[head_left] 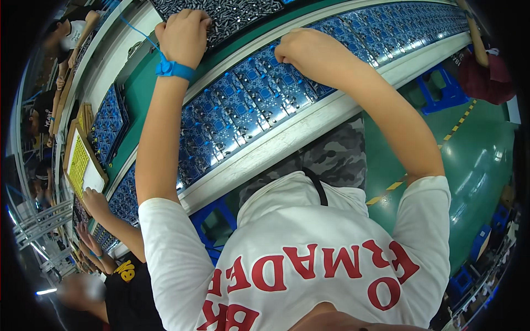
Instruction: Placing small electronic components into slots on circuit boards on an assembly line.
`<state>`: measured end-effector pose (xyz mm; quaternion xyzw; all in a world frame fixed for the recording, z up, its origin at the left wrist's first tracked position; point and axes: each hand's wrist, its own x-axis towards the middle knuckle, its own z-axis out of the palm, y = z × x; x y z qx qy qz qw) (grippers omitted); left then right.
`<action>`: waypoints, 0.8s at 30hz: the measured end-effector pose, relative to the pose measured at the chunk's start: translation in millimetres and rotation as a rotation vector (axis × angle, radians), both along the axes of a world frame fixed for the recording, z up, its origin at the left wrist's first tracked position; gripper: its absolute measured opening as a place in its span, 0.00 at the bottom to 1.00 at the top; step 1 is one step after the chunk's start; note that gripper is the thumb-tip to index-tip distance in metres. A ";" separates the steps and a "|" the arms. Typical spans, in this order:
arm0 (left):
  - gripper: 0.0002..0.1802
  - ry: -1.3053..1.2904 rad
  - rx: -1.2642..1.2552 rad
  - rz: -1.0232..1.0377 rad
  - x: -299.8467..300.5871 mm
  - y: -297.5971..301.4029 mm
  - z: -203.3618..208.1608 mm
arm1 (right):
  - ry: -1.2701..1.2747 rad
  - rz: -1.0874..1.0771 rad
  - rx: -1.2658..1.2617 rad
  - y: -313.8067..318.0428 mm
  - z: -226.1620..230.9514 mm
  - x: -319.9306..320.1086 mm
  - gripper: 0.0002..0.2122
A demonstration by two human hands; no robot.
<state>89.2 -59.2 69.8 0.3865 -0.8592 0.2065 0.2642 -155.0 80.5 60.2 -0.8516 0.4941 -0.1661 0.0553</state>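
My left hand (185, 36) is at the near left edge of a tray of small dark cylindrical components (234, 14), its fingers curled in. A blue wrist strap (174, 69) with a coiled cord sits on that wrist. Over the row of blue circuit boards (243, 99) is my right hand (309, 52), fingers bent down and pressed together close to the boards' far edge. Whatever either hand pinches is hidden or too small to make out. Blue and dark parts stand up from the boards.
A pale rail (265, 144) runs along the boards' near side. Stacked blue boards (110, 124) and a box of yellow parts (81, 160) lie to the left. Co-workers sit left and at far right. Blue stools (441, 91) stand on the green floor.
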 end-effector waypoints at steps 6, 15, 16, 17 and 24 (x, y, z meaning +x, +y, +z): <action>0.06 0.214 0.397 -0.203 -16.7 71.5 26.2 | 0.022 0.002 -0.092 5.3 -5.6 -1.2 0.05; 0.07 0.352 1.010 -0.433 0.1 120.8 31.3 | -0.698 0.021 0.083 79.4 57.0 26.7 0.15; 0.08 0.408 1.039 -0.471 4.9 122.3 29.3 | -0.903 0.247 0.242 101.8 70.4 33.9 0.14; 0.08 0.397 1.045 -0.475 2.8 123.8 26.7 | -1.098 0.464 0.396 125.2 78.1 38.5 0.14; 0.08 0.363 1.246 -0.275 -15.9 131.8 27.0 | -1.725 0.877 0.807 188.6 100.3 64.7 0.11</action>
